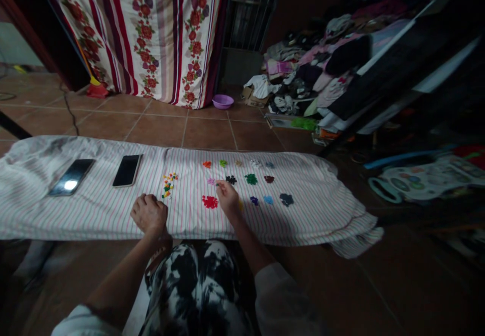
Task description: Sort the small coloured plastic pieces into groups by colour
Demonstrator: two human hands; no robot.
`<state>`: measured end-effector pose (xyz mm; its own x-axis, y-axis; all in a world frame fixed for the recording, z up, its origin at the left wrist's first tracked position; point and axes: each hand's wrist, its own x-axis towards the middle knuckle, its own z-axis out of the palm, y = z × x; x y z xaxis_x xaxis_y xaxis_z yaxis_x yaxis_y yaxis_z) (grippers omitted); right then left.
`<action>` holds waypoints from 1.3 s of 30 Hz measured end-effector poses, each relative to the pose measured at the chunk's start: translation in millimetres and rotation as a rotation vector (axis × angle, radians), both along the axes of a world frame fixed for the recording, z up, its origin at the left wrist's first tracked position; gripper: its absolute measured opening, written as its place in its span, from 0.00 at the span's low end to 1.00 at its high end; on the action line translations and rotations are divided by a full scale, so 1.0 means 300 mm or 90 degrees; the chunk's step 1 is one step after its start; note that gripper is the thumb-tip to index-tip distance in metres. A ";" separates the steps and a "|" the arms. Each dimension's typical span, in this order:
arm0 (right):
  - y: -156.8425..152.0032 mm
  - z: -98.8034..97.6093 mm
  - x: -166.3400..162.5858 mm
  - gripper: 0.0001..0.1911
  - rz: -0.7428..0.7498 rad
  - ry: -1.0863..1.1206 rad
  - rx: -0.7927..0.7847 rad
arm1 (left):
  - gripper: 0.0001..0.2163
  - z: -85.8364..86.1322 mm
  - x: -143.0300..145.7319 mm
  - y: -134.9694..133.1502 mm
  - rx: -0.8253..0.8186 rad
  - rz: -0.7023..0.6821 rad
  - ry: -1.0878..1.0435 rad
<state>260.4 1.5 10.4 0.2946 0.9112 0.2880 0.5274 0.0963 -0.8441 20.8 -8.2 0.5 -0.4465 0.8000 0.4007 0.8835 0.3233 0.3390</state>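
My left hand (149, 213) rests palm down on the striped cloth (98, 209), its fingers curled in with nothing showing in them. Just beyond it lies a loose mix of small coloured pieces (169, 184), yellow, orange, green and white. My right hand (228, 197) pinches a tiny piece, seemingly dark green, between thumb and forefinger. Its fingertips hover beside the pink pile (211, 181). Near that hand are a red pile (209, 202), a black pile (231, 180) and a green pile (250, 179). The hand partly covers a yellow pile (240, 204).
Several more sorted piles, among them orange (206, 164), brown (269, 179) and dark grey (286, 199), lie in rows. Two phones (127, 170) lie on the left. Beyond the cloth are a purple basin (223, 102), a floral curtain (162, 38) and heaped clothes (314, 68).
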 end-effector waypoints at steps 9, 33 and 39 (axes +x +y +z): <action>-0.010 0.006 0.401 0.15 -0.217 -0.126 -0.043 | 0.10 -0.005 -0.003 0.001 -0.008 -0.002 0.007; 0.026 0.073 0.476 0.16 -0.236 -0.393 -0.380 | 0.11 -0.018 -0.008 0.005 -0.012 -0.003 -0.005; 0.028 0.084 0.464 0.15 -0.225 -0.407 -0.404 | 0.11 -0.019 -0.009 0.006 -0.008 -0.003 0.006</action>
